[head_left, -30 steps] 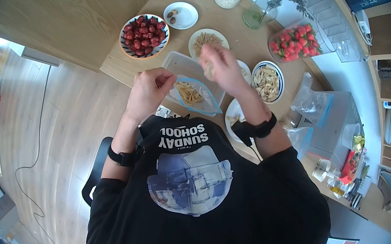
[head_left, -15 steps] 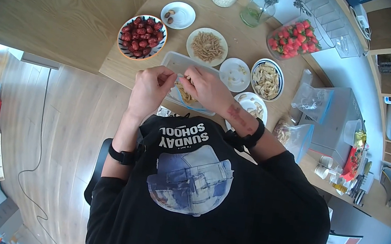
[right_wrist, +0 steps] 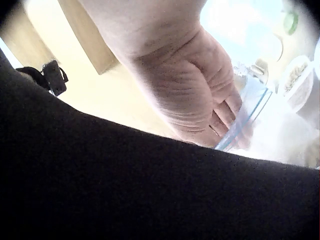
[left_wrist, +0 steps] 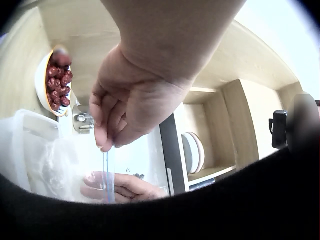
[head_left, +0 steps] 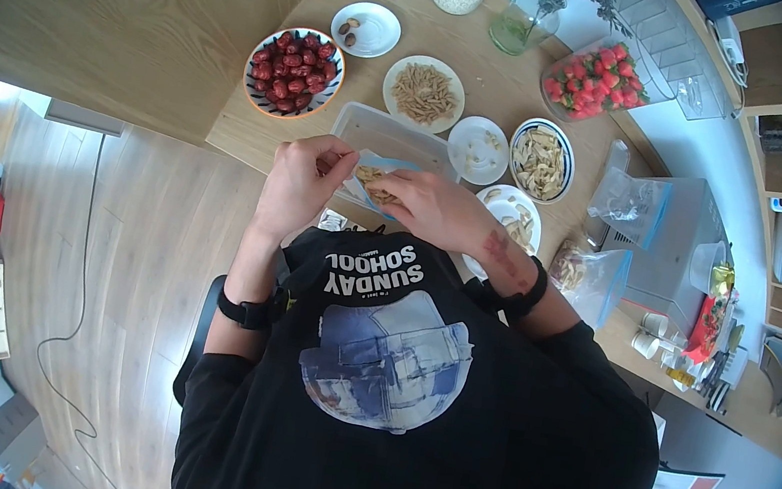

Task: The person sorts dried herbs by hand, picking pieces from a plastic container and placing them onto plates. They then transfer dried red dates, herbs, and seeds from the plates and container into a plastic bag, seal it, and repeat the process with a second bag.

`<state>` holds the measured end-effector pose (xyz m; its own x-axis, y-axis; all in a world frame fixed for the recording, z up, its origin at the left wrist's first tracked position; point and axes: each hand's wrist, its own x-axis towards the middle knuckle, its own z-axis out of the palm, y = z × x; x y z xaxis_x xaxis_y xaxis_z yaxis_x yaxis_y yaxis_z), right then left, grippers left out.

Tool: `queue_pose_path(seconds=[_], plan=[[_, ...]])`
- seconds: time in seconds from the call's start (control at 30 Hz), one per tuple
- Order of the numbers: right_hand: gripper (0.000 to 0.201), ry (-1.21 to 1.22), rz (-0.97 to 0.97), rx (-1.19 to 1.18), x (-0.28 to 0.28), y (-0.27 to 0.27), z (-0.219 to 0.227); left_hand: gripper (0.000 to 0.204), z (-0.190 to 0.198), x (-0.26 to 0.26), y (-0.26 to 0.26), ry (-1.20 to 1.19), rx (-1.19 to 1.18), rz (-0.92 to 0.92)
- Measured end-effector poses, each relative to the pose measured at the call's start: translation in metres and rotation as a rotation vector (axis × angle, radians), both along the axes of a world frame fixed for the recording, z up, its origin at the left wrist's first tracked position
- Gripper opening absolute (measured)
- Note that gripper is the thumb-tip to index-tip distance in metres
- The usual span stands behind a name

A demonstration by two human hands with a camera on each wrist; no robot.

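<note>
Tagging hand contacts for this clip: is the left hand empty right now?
No, in the left wrist view the left hand pinches the clear zip bag at its edge.

glossy plastic bag point(right_wrist: 267, 120), smooth wooden table point(head_left: 497, 86)

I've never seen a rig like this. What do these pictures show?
There is no machine here: a person works barehanded. One picture is taken from the head, looking down; the others from the left and right wrists, facing each hand's work. The left hand pinches the edge of a clear zip bag with yellowish pieces inside. The right hand is at the bag's mouth; whether it holds anything is unclear. In the head view the bag overlaps a plastic tub. The table also bears a bowl of dark red fruit, a plate of tan pieces, a bowl of pale slices and strawberries.
</note>
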<state>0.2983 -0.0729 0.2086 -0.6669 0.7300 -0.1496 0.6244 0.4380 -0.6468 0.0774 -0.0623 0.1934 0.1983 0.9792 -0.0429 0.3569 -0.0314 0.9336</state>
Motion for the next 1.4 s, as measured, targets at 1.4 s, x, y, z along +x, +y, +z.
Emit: queue_pose_path(seconds=[1.4], plan=[[0.011,0.209,-0.863,0.251,0.011,-0.072,-0.001,0.039,-0.120,-0.049,0.116,0.790,0.253,-0.028]])
